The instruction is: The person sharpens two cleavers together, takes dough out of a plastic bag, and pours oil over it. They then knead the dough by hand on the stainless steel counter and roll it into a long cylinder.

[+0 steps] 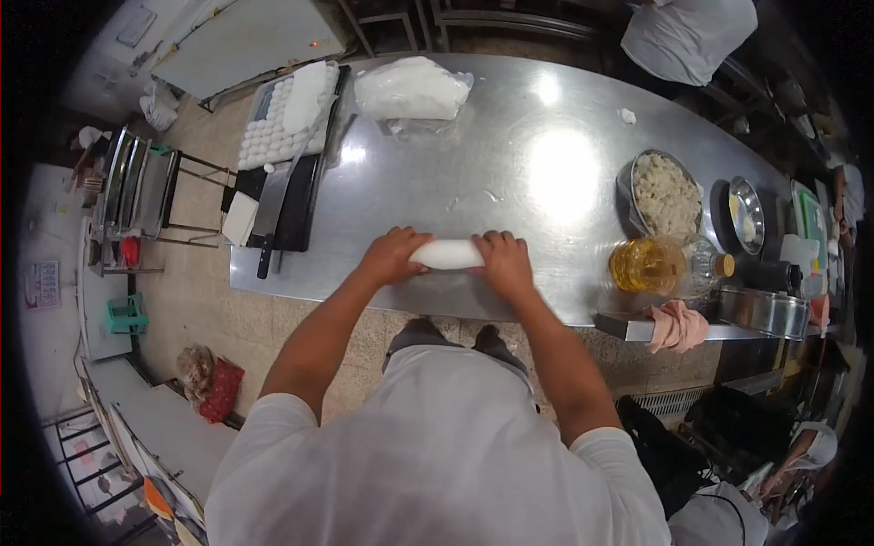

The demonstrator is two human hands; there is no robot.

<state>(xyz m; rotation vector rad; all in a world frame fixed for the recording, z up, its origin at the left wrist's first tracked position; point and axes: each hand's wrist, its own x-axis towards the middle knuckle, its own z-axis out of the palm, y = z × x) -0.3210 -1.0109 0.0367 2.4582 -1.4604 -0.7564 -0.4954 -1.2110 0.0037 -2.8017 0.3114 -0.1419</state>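
We held a white roll (448, 254) between left hand (395, 256) and right hand (505, 262); uneven pressure could have torn it.

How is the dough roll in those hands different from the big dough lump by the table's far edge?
The dough roll is long and narrow; the dough lump is wide and bulky. The roll is bare, while clear plastic shows around the lump. The left hand and right hand hold the roll; neither touches the lump. Both doughs are white.
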